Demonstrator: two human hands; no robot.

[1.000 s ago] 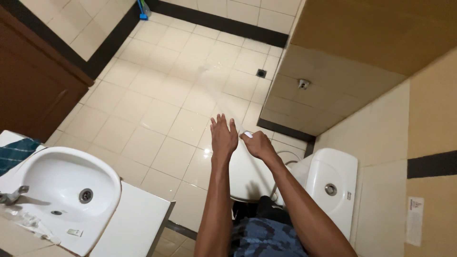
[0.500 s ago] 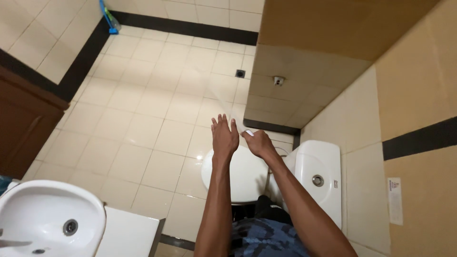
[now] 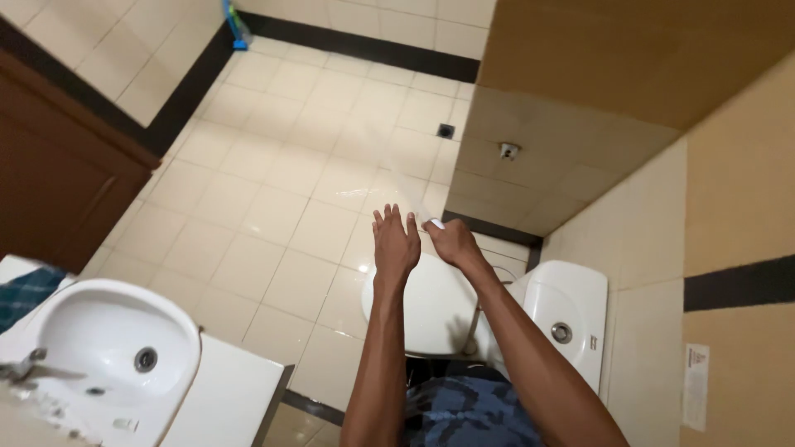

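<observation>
My left hand is stretched out flat, palm down, fingers apart, above the closed white toilet lid. It holds nothing. Right beside it, my right hand is closed around a small white nozzle, of which only the tip shows. A faint spray of water fans out from the hands over the floor tiles. A thin hose runs down beside the lid, under my right forearm.
The white toilet tank stands against the right wall. A white sink on a counter is at lower left, with a brown wooden door behind it. The cream tiled floor has a drain. A blue brush leans in the far corner.
The view has swung, bringing the sink back in at lower left. Both hands stay side by side over the toilet lid, the left still flat, the right still closed.
</observation>
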